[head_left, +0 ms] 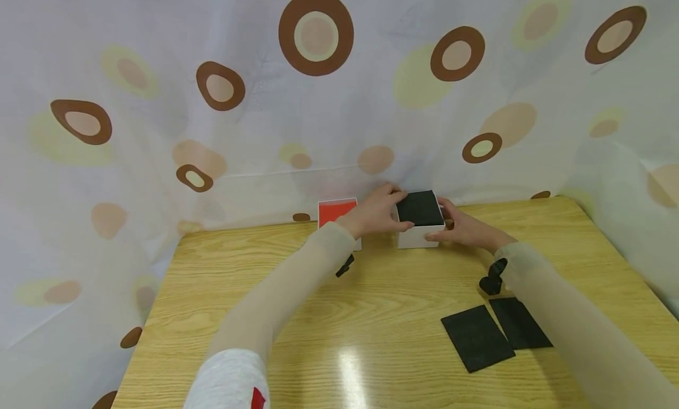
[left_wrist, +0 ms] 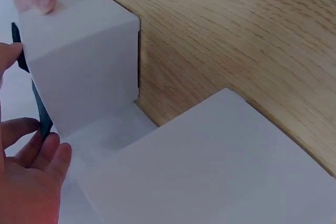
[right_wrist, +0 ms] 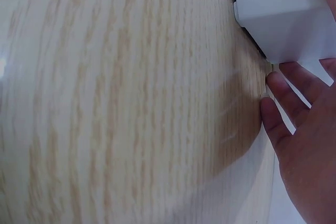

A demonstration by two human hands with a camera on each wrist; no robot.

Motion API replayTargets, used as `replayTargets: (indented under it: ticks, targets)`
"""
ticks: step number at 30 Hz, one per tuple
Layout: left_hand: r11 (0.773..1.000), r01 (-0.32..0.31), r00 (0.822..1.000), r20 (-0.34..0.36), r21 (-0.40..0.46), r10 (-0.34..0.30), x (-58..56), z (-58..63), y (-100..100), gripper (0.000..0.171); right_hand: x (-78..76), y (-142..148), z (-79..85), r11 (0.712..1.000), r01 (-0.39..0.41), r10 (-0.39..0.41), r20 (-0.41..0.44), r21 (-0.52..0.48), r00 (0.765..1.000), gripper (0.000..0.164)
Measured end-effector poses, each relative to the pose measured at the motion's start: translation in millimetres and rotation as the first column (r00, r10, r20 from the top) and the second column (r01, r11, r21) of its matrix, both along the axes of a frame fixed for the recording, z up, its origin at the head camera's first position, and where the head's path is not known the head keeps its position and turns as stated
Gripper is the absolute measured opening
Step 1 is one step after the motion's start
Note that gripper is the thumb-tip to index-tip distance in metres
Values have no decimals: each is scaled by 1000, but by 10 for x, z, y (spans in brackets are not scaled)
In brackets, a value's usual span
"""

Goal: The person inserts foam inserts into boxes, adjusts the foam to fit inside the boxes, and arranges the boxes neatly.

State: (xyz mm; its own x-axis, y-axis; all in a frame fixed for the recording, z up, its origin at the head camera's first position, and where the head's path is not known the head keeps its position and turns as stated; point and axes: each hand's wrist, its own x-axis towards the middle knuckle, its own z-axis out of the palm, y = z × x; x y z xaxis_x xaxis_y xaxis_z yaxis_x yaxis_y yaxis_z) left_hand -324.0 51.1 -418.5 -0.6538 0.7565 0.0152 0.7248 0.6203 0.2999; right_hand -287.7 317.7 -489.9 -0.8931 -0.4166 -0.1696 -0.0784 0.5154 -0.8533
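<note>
A white box (head_left: 412, 238) stands near the back of the table, a black sheet (head_left: 419, 208) lying across its open top. My left hand (head_left: 375, 211) holds the sheet at its left side, thumb at the near corner and a finger at the far one. In the left wrist view, the thumb and fingertips of that left hand (left_wrist: 31, 177) meet the dark edge of the sheet above the box. My right hand (head_left: 464, 226) grips the box from the right, thumb on its front; in the right wrist view, fingers of the right hand (right_wrist: 310, 124) reach behind its side.
A second white box with a red inside (head_left: 335, 210) stands to the left, partly behind my left arm. Two flat black sheets (head_left: 477, 338) lie on the wooden table (head_left: 318, 350) at the near right. A patterned curtain (head_left: 254, 138) hangs right behind the boxes.
</note>
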Motion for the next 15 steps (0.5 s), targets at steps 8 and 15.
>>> replayTargets:
  ticks: [8,15]
  targets:
    - [998,0,1000,-17,-69,-1,-24,7,20,80,-16,9,-51,999,-7,7,-7,-42,1000,99]
    - [998,31,994,-101,-54,-36,9,-1,20,69,-3,4,-31,999,-4,4,-6,-33,1000,99]
